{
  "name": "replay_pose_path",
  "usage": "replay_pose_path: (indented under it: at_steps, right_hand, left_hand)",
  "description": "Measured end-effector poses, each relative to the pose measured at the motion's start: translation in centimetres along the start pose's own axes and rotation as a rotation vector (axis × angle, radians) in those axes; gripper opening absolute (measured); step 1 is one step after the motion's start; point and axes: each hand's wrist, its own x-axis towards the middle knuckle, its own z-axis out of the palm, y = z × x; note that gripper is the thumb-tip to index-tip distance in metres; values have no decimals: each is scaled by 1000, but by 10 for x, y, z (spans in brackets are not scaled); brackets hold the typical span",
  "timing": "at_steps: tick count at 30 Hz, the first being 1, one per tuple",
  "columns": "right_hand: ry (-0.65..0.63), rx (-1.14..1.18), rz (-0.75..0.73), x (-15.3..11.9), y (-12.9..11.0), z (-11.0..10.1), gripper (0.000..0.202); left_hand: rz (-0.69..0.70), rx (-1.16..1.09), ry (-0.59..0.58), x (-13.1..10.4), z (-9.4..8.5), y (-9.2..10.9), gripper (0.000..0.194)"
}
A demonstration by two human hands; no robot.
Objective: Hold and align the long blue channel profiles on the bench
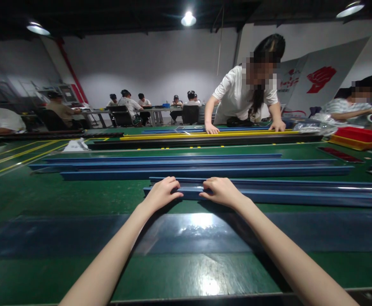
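Observation:
A long blue channel-shaped profile (300, 195) lies across the green table, running out of view on the right. Near its left end, my left hand (166, 190) is closed on it, thumb at the near side and fingers over the top. A short way to the right, my right hand (217, 191) grips the same profile in a similar way. Between the hands a bare stretch of the channel shows. A clear plastic strip (77, 236) lies flat nearer to me, under my forearms, reflecting the lamp light.
Several blue profiles (205, 171) lie just beyond. Farther back, a person's hands rest by a yellow profile (237, 134) and dark ones. Red and yellow trays (358, 135) and clear plastic bags (316, 125) are at the right. The green table's (173, 276) near edge shows below.

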Motion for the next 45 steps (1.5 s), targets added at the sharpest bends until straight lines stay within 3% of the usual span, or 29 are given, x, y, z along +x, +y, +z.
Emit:
replay_pose_path:
  at_steps: [11, 29, 37, 45]
  right_hand:
    - [46, -15, 6, 2, -9, 8, 23]
    - [35, 13, 0, -7, -9, 5, 25]
    - [69, 35, 34, -15, -1, 3, 29]
    - [90, 50, 63, -17, 3, 9, 30]
  left_hand:
    - [-3, 40, 64, -2, 6, -1, 20]
    - [9, 127, 37, -7, 4, 7, 23]
    - [26, 43, 37, -5, 3, 14, 21]
    - [26, -77, 20, -8, -8, 0, 13]
